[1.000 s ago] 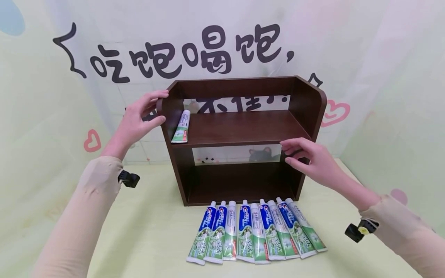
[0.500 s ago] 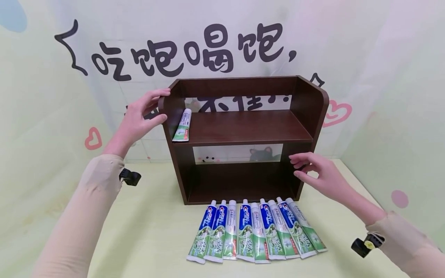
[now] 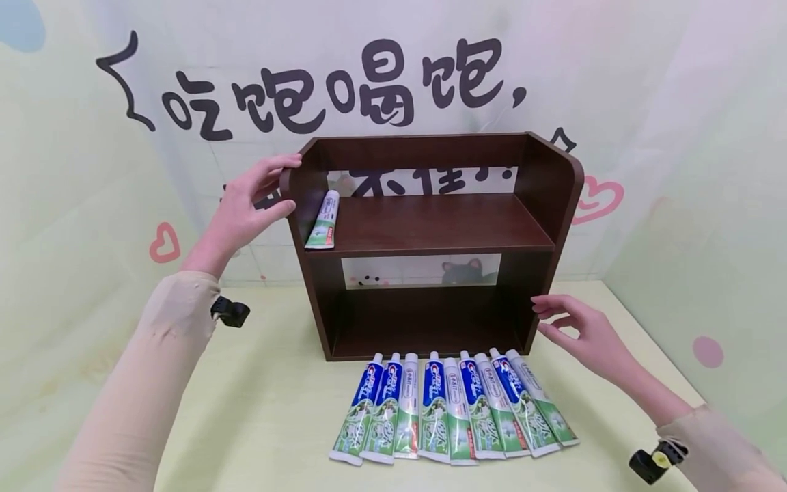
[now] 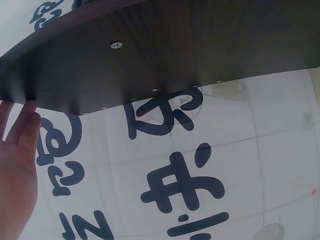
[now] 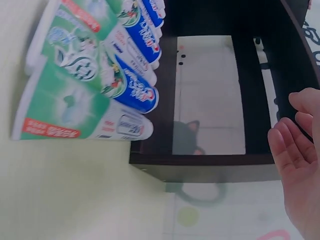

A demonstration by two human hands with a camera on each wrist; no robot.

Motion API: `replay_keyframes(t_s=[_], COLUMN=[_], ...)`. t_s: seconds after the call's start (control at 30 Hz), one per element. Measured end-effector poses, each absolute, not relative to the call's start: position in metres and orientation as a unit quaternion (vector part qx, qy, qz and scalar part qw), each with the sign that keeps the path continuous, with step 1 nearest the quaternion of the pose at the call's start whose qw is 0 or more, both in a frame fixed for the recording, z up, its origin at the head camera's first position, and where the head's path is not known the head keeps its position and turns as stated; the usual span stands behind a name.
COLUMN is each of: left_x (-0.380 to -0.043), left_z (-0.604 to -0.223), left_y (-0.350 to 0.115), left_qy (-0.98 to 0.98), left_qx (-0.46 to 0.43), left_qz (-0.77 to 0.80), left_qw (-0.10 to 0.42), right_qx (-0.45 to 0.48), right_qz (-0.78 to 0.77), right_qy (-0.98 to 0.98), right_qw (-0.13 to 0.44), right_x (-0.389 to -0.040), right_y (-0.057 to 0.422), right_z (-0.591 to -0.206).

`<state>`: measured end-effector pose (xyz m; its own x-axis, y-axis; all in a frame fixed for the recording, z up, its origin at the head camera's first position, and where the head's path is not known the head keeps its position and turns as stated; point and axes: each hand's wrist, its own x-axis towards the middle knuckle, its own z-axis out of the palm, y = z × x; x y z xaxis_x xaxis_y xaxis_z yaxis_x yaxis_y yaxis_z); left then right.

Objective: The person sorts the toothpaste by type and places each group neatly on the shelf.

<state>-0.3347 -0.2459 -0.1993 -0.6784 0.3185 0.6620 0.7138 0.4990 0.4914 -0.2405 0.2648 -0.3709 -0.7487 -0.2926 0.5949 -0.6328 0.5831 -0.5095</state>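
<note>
A dark brown two-tier shelf (image 3: 430, 254) stands on the pale table. My left hand (image 3: 242, 208) touches its left side panel, with fingers near the top edge and thumb extended to the front edge. In the left wrist view, the fingertips (image 4: 31, 106) meet the panel's edge. One toothpaste tube (image 3: 324, 220), white and green, leans at the left end of the upper tier. Beside the shelf's lower right front, my right hand (image 3: 581, 333) hovers with fingers loosely bent and nothing in them. Several toothpaste tubes (image 3: 434, 408) lie fanned out before the shelf, caps toward it.
Behind the shelf hangs a white backdrop (image 3: 393, 89) with large black characters and pink hearts. The pale yellow table (image 3: 258, 410) runs around the shelf and the tubes. Dark wrist cameras (image 3: 230, 312) sit at both sleeves.
My right hand has drawn away from the shelf's upper tier, moving down and to the right. My left hand stays on the side panel, and the tubes lie as before.
</note>
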Motion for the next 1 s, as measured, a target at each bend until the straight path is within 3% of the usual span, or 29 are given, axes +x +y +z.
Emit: replay_keyframes(t_s=[0.43,1.0], left_x=[-0.334,-0.336], left_z=[-0.197,-0.199], left_y=[-0.247,-0.248], left_qy=[-0.827,-0.824], left_qx=[-0.317,-0.321], left_qz=[-0.397,-0.4], left_qw=[0.242,0.241], right_qx=[0.257,0.229], right_qz=[0.371,0.346], right_qy=[-0.867,-0.896], right_qw=[0.212,0.157], right_x=[-0.243,-0.238], right_y=[0.277,0.281], right_z=[-0.409,-0.43])
